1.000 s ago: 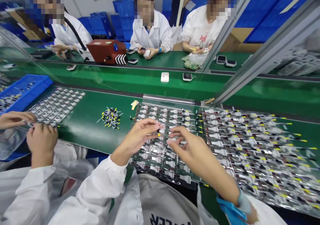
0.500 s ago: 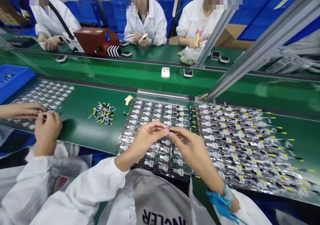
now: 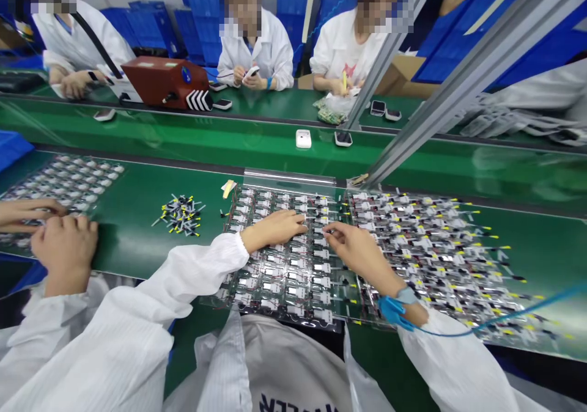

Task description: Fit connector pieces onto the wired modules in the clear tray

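Note:
A clear tray (image 3: 257,277) of small silver cells with red and black wires lies on the green bench in front of me. My left hand (image 3: 275,227) rests palm down on the tray's upper rows, fingers lying flat and pointing right. My right hand (image 3: 355,248) reaches in from the right, its fingertips pinched at a cell near the tray's right side; what they grip is too small to name. A blue wrist strap (image 3: 394,309) with a cord is on my right wrist. A second tray (image 3: 435,247) of cells with yellow-tipped wires lies to the right.
A small pile of black and yellow-tipped pieces (image 3: 180,214) lies left of the tray. A neighbour's hands (image 3: 55,235) work on another tray (image 3: 77,180) at the left. Beyond runs a green conveyor (image 3: 257,140) with small devices, a red box (image 3: 162,82), a slanting metal post (image 3: 440,76) and several seated people.
Both hands were raised together above the tray, pinching a small piece. They have dropped onto it and moved apart, the left flat, the right pinching at a cell. The view has shifted.

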The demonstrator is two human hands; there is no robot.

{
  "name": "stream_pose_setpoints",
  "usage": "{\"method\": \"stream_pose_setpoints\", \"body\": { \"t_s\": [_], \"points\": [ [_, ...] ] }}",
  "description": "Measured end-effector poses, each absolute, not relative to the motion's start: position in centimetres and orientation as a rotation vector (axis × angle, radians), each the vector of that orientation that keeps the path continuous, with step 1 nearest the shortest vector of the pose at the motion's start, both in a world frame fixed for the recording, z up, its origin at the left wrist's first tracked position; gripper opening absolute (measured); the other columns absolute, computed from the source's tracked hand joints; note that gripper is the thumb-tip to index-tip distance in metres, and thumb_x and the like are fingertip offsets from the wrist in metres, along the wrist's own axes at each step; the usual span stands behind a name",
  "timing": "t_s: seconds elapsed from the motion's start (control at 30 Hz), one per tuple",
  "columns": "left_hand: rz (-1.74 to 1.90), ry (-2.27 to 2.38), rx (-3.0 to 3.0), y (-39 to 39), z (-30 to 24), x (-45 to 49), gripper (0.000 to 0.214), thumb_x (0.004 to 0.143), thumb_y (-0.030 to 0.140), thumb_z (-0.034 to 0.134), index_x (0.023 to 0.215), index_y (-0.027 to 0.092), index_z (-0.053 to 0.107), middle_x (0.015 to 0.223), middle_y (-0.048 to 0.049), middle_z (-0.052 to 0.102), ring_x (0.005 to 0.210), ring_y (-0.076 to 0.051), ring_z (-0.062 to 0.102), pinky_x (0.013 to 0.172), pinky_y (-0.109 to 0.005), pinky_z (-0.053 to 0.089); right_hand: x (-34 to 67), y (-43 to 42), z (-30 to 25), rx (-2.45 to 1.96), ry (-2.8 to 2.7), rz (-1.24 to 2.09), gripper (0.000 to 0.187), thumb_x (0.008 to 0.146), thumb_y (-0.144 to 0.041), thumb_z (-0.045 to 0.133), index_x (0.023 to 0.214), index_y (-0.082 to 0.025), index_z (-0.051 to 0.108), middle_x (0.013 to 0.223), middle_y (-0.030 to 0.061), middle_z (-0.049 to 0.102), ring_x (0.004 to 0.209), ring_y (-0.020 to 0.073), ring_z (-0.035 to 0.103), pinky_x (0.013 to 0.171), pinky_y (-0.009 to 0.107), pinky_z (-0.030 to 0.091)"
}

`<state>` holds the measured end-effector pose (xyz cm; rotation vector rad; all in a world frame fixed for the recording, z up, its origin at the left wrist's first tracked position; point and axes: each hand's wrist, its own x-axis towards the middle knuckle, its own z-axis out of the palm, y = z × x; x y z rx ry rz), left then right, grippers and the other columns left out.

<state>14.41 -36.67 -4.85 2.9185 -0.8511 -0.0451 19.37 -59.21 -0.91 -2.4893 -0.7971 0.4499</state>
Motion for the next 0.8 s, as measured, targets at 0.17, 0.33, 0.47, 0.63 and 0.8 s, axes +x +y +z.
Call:
{"method": "stream_pose_setpoints", "body": {
  "t_s": [0.17, 0.33, 0.47, 0.63, 0.8],
  "points": [
    [-0.127, -0.944, 2.940, -36.1, -5.0, 15.2, 0.029, 0.095, 0.008, 0.054, 0.114, 0.024, 0.070, 0.112, -0.0077, 0.066, 0.098, -0.021, 0.060, 0.081, -0.030, 0.044, 19.9, -58.6, -1.9, -2.566, -0.823, 0.416, 0.016, 0.092, -0.033, 0.057, 0.098, -0.025, 0.069, 0.085, 0.0030, 0.073, 0.068, 0.0209, 0.063, 0.062, 0.029, 0.034],
    [-0.086, -1.049, 2.955, -35.9, -5.0, 15.3, 0.029, 0.095, 0.006, 0.053, 0.115, 0.022, 0.067, 0.111, -0.0083, 0.064, 0.097, -0.021, 0.060, 0.082, -0.030, 0.045, 20.6, -57.8, -3.0, -2.590, -0.850, 0.450, 0.012, 0.093, -0.027, 0.057, 0.099, -0.025, 0.067, 0.094, 0.0039, 0.075, 0.084, 0.0226, 0.067, 0.067, 0.027, 0.034],
    [0.067, -1.018, 2.949, -35.9, -5.3, 15.2, 0.016, 0.101, 0.017, 0.052, 0.113, 0.018, 0.063, 0.111, -0.0108, 0.061, 0.093, -0.021, 0.061, 0.083, -0.032, 0.047, 20.9, -57.4, -3.5, -2.631, -0.856, 0.440, 0.015, 0.094, -0.025, 0.056, 0.102, -0.024, 0.068, 0.094, 0.0056, 0.074, 0.085, 0.0240, 0.067, 0.066, 0.028, 0.033],
    [0.070, -0.882, 2.894, -35.7, -6.0, 15.0, 0.018, 0.105, 0.029, 0.049, 0.116, 0.020, 0.060, 0.113, -0.0094, 0.059, 0.085, -0.019, 0.062, 0.075, -0.031, 0.048, 21.3, -57.5, -3.6, -2.627, -0.820, 0.391, 0.018, 0.094, -0.024, 0.055, 0.103, -0.024, 0.071, 0.097, 0.0062, 0.074, 0.088, 0.0248, 0.067, 0.069, 0.029, 0.035],
    [0.044, -0.779, 2.752, -35.8, -6.6, 14.8, 0.019, 0.104, 0.026, 0.051, 0.118, 0.018, 0.060, 0.106, -0.0086, 0.064, 0.094, -0.022, 0.063, 0.085, -0.033, 0.049, 21.2, -56.9, -4.3, -2.562, -0.829, 0.369, 0.022, 0.091, -0.019, 0.055, 0.104, -0.022, 0.073, 0.102, 0.0080, 0.075, 0.094, 0.0244, 0.067, 0.075, 0.029, 0.041]
  ]
}}
